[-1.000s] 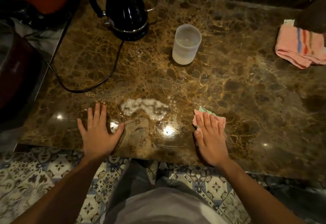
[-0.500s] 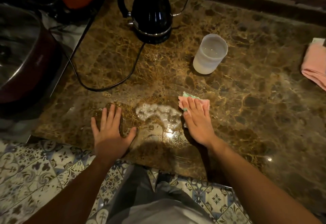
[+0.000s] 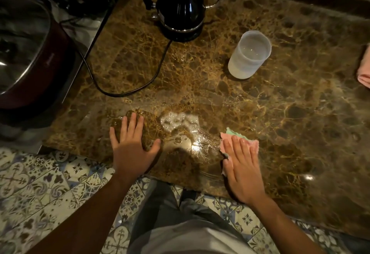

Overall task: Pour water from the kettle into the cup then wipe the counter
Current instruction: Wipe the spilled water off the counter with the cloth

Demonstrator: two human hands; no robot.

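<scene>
The black kettle [image 3: 180,7] stands on its base at the back of the brown marble counter [image 3: 300,113]. To its right stands a frosted cup [image 3: 249,54] with water in it. A wet, foamy patch [image 3: 180,123] lies near the counter's front edge. My left hand [image 3: 133,145] rests flat on the counter just left of the patch, fingers apart, holding nothing. Flat on a small pink and green cloth [image 3: 238,139], my right hand [image 3: 243,165] presses it down at the patch's right end.
The kettle's black cord [image 3: 128,91] loops across the counter's left part. A large dark pot [image 3: 26,53] sits on the stove at left. A folded pink towel [image 3: 364,71] lies at the right edge. Patterned floor tiles [image 3: 40,193] show below the counter's front edge.
My right hand has slid the cloth back toward me and to the right, away from the foam. The left hand stays flat in place. The view has shifted.
</scene>
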